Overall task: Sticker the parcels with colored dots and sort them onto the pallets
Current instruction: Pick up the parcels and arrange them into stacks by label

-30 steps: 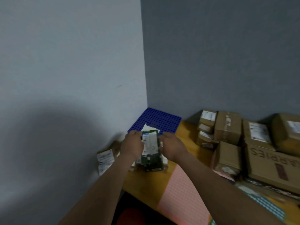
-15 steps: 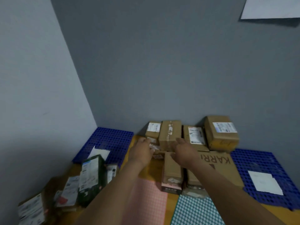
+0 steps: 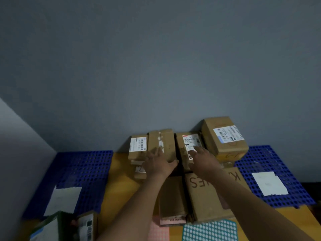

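Observation:
Several brown cardboard parcels are piled against the grey wall. My left hand (image 3: 159, 162) lies with spread fingers on the near end of a taped parcel (image 3: 162, 141). My right hand (image 3: 202, 160) reaches with straight fingers onto a parcel with a white shipping label (image 3: 188, 145). Neither hand holds anything. A blue pallet (image 3: 83, 169) lies on the floor at the left and another blue pallet (image 3: 260, 162) at the right, each with a white sheet on it. Sheets of dot stickers, pink (image 3: 159, 231) and teal (image 3: 210, 231), lie at the bottom.
A larger tilted parcel (image 3: 224, 136) sits at the right of the pile. A big box with printed letters (image 3: 206, 192) lies near me under my right forearm. Labelled parcels, one of them green (image 3: 59, 226), stand at the lower left beside the left pallet.
My hands let go of the green parcel at the left pallet. The view swung right to the pile, and both hands reached forward onto the back parcels.

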